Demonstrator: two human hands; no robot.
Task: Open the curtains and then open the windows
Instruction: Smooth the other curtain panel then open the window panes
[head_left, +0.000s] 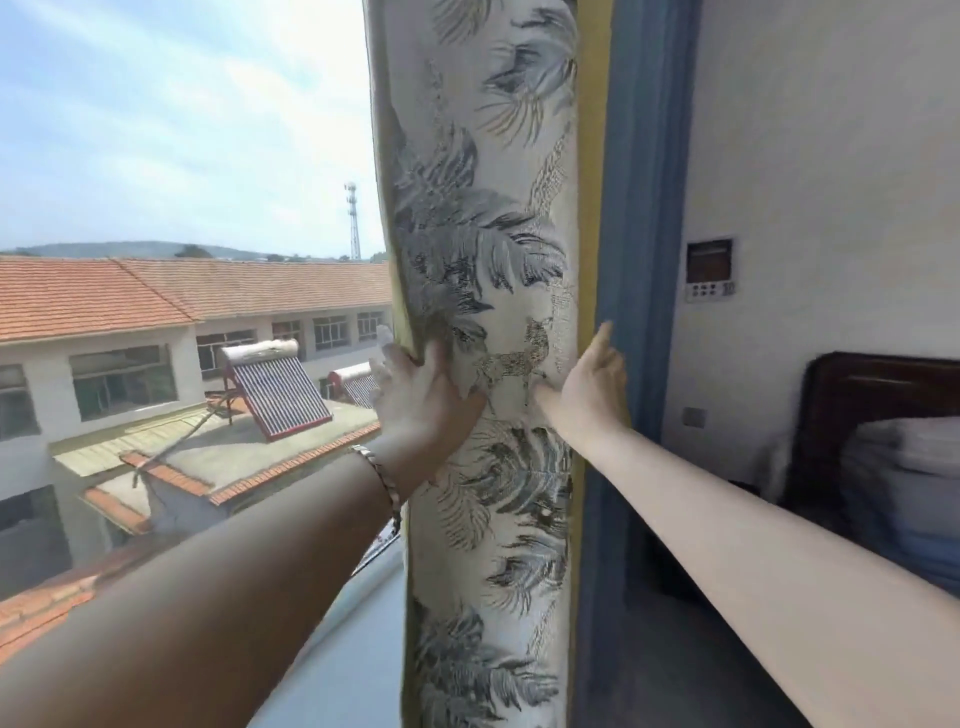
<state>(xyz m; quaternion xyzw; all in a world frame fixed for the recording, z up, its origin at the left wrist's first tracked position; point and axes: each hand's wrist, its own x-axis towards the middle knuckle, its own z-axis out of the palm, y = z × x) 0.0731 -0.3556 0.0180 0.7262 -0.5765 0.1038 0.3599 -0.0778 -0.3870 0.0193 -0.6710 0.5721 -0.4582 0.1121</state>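
A window sill (358, 644) is running along the base of the window from the near left towards the gathered curtain (488, 519), its pale surface showing bare where visible. The curtain's lower folds are hanging down just beside the sill's right end; contact cannot be confirmed. At far right, a bed with a dark wooden headboard (852, 395) is carrying a stack of folded bedding (904, 493), lying directly on it.

Bare forearms (metal bracelet (387, 486) on left wrist).
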